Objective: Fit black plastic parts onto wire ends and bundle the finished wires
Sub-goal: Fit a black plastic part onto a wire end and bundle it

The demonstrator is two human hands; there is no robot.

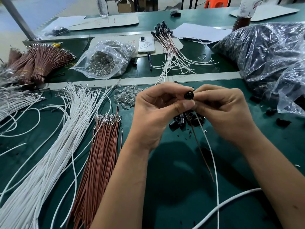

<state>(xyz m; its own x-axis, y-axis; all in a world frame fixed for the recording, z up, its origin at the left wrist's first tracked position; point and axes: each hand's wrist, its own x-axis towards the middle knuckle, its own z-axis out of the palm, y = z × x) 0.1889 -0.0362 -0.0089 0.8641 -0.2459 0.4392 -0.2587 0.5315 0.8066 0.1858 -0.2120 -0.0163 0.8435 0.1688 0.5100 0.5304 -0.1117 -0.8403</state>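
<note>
A: Why are both hands raised over the green counter (pixel 165 162) and so close together?

B: I think it is for control. The left hand (pixel 153 111) and the right hand (pixel 222 111) meet at one small black plastic part (pixel 188 95). The fingers of both are curled, and the fingertips pinch this part from two sides. It looks like the fitting step, but I cannot see the wire end inside the part.

A: And the two wires that hang down?

B: A white wire (pixel 212 156) and a brown wire (pixel 202 149) come out below the hands and fall toward the person. They hang free, probably so they do not pull on the part during pressing.

A: Where does the material lie?

B: Loose black parts (pixel 181 120) are in a small heap just under the hands, near for the next pick. The white wires (pixel 66 129) and the brown wires (pixel 102 154) lie in sorted rows on the left side. Clear bulbs (pixel 127 96) lie just behind the left hand.

A: And the finished ones?

B: I judge the finished wires (pixel 166 47) are the fan of wires with black caps farther back, beside a phone (pixel 146 44). They are not tied yet, so the bundling seems still to come.
</note>
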